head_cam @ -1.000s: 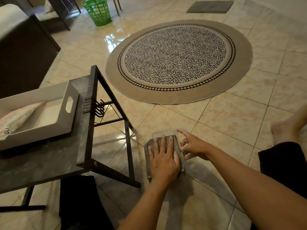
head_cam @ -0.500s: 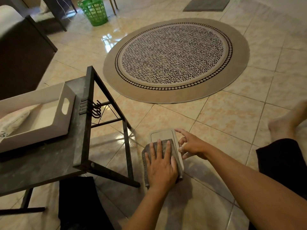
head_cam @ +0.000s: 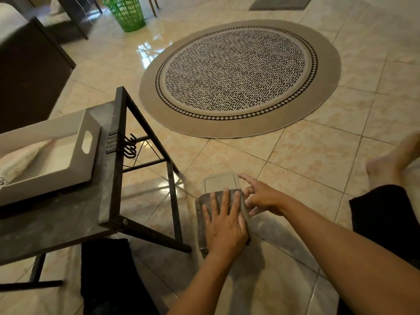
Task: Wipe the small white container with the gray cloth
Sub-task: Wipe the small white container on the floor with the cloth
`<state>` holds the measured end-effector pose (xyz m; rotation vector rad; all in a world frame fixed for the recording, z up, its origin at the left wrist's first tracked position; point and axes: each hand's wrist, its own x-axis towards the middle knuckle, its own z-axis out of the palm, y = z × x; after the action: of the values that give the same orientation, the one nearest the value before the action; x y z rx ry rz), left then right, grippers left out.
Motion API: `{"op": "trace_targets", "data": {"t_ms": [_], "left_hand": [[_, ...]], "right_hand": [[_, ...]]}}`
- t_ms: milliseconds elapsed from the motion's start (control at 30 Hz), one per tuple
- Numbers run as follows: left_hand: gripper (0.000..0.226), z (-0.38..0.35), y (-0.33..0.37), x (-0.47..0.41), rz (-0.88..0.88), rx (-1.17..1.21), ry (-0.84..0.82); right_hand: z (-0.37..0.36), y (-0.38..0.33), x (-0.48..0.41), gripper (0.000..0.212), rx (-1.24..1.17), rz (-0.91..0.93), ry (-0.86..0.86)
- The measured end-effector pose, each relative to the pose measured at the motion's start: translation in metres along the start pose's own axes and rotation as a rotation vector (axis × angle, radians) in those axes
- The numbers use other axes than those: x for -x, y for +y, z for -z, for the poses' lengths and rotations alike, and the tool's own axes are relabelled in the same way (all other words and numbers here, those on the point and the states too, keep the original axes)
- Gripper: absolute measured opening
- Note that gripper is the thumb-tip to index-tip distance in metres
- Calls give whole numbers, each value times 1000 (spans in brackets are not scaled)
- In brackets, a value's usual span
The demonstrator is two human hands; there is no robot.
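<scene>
The small white container [head_cam: 221,183] sits on the floor tiles [head_cam: 306,155], left hand [head_cam: 223,220] spread flat pressing the gray cloth [head_cam: 200,214] on it, right hand [head_cam: 261,197] fingers loosely steadying its edge; looks light and slidey, so brace the sides.

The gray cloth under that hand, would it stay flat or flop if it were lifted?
The gray cloth would probably flop, since it drapes over the white container. It looks light and thin. It likely grips rather than slides, given its textured weave.
</scene>
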<state>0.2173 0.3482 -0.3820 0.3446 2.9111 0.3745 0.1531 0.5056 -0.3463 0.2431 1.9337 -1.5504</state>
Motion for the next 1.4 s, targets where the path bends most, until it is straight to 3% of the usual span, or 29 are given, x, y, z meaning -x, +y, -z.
{"op": "trace_targets", "data": {"t_ms": [100, 233, 433, 633, 833, 1033, 1200, 1400], "left_hand": [[60, 5, -2, -22, -26, -37, -22], [66, 10, -14, -22, 84, 4, 8], [63, 7, 2, -29, -14, -58, -36], [74, 18, -15, -41, 89, -39, -11], [75, 14, 4, -48, 14, -81, -58], [72, 15, -4, -31, 150, 6, -3], [69, 4, 21, -5, 133, 35, -33], [66, 10, 15, -17, 174, 28, 0]], "right_hand": [[-1, -3, 2, 97, 3, -4, 6], [-3, 0, 3, 95, -13, 1, 37], [-1, 0, 0, 97, -1, -4, 11], [-1, -1, -1, 97, -16, -8, 19], [2, -2, -3, 99, -7, -5, -7], [-4, 2, 0, 98, -73, 13, 47], [-7, 9, -2, 101, -111, 4, 94], [-24, 29, 5, 97, -307, 20, 283]]}}
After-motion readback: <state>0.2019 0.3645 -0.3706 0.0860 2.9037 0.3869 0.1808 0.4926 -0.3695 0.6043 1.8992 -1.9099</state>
